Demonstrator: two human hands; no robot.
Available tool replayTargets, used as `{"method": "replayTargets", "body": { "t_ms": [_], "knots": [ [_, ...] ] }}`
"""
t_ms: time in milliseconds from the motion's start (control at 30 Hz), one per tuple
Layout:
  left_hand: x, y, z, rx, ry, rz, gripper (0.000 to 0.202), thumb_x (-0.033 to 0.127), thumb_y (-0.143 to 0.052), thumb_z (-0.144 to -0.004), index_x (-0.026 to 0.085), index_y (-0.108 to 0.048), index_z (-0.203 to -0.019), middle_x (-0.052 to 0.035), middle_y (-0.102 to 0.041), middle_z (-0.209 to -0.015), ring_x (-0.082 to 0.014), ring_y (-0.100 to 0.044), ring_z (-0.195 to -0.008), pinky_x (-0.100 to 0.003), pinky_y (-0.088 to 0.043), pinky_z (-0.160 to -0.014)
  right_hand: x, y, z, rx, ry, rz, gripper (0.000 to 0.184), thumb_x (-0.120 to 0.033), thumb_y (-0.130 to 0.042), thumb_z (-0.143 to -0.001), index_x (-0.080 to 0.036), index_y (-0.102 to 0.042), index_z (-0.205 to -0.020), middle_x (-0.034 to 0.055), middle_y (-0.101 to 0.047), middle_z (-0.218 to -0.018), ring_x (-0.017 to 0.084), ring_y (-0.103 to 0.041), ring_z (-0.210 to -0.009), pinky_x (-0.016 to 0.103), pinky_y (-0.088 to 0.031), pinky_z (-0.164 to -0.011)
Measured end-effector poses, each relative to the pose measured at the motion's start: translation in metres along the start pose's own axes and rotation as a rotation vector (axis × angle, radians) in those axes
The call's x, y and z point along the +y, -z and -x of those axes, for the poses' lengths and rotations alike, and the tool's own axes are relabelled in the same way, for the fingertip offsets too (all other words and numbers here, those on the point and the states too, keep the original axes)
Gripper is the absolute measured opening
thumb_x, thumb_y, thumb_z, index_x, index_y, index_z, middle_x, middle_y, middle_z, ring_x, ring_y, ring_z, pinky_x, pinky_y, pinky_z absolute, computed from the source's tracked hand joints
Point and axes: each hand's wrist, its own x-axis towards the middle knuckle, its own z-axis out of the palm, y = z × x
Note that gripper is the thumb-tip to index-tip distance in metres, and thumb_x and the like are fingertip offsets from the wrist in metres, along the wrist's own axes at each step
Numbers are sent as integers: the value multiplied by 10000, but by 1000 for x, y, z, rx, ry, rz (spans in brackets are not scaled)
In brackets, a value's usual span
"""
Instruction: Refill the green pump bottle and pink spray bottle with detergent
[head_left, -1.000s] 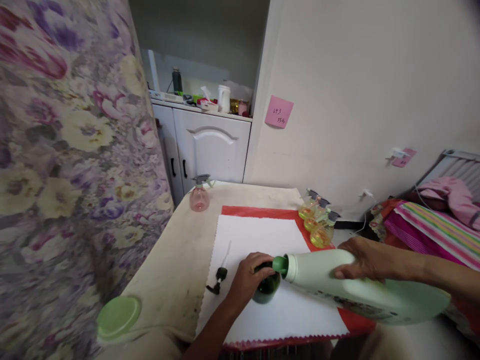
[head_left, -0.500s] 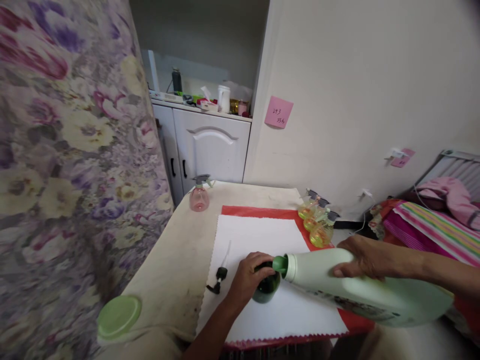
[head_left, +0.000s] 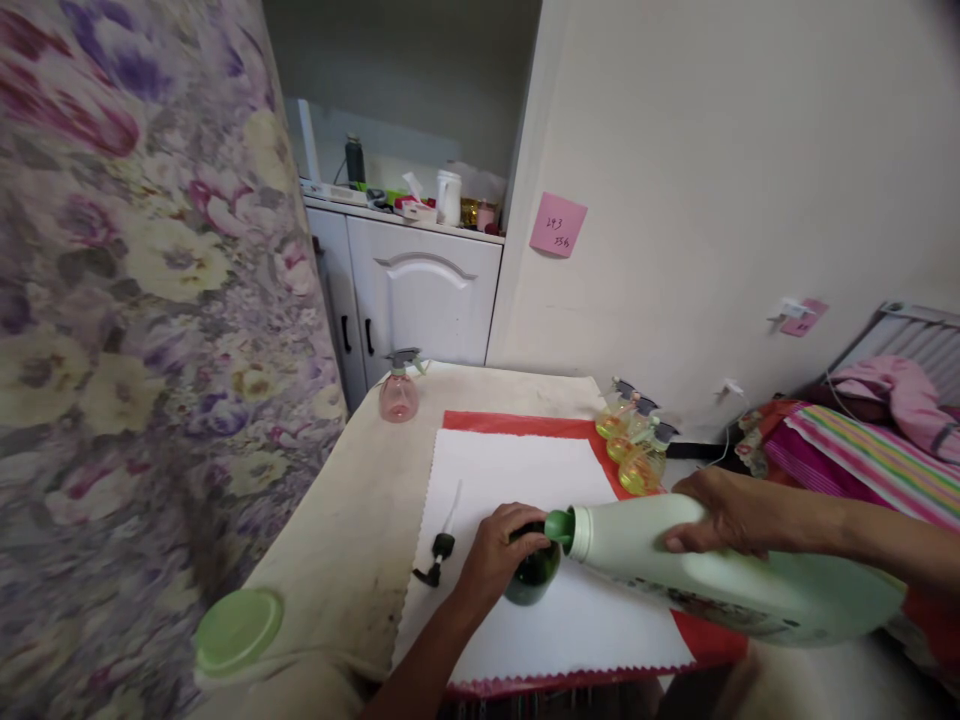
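My left hand [head_left: 499,550] is wrapped round the upper part of a dark green bottle [head_left: 531,582], which stands on a white sheet [head_left: 517,470]. My right hand [head_left: 716,515] grips a large pale green jug [head_left: 780,595] tipped on its side. The jug's green spout [head_left: 558,526] points left and meets the bottle's top beside my left fingers; whether liquid flows is hidden. On the sheet to the left lies a black pump head [head_left: 442,548] with its clear tube. A round light green lid [head_left: 238,630] lies at the table's near left.
A pink spray bottle [head_left: 399,395] stands at the far left of the table [head_left: 345,520]. Three spray bottles with yellow liquid [head_left: 641,468] stand along the right edge, on red paper [head_left: 517,425]. A floral curtain [head_left: 165,350] hangs at left; a bed [head_left: 862,450] is at right.
The back end of the jug has risen very slightly. Both hands keep their grip, and the other things have stayed where they were.
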Motion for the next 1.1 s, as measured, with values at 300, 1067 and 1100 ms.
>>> {"method": "replayTargets", "body": {
  "t_ms": [300, 1067, 1100],
  "knots": [
    [-2, 0, 1, 8, -16, -22, 196, 175, -695, -752, 249, -754, -924, -33, -729, -958, -211, -629, -957, -315, -447, -888, -4, 1, 0, 0, -17, 23, 491, -624, -608, -734, -146, -636, -842, 41, -640, -658, 123, -544, -488, 195, -353, -372],
    [5, 0, 3, 6, 10, -5, 189, 190, -692, -747, 244, -754, -917, -41, -725, -957, -218, -634, -950, -328, -458, -892, -10, 7, 2, -3, -6, 65, 559, -680, -592, -715, -152, -658, -885, 40, -634, -655, 137, -544, -482, 221, -389, -395],
    [5, 0, 2, 6, 8, -6, 188, 187, -691, -747, 242, -756, -914, -42, -725, -952, -217, -634, -948, -325, -457, -890, -10, 7, 2, 0, -5, 63, 563, -683, -593, -711, -149, -655, -879, 37, -629, -651, 134, -538, -477, 221, -388, -394]
  ]
}}
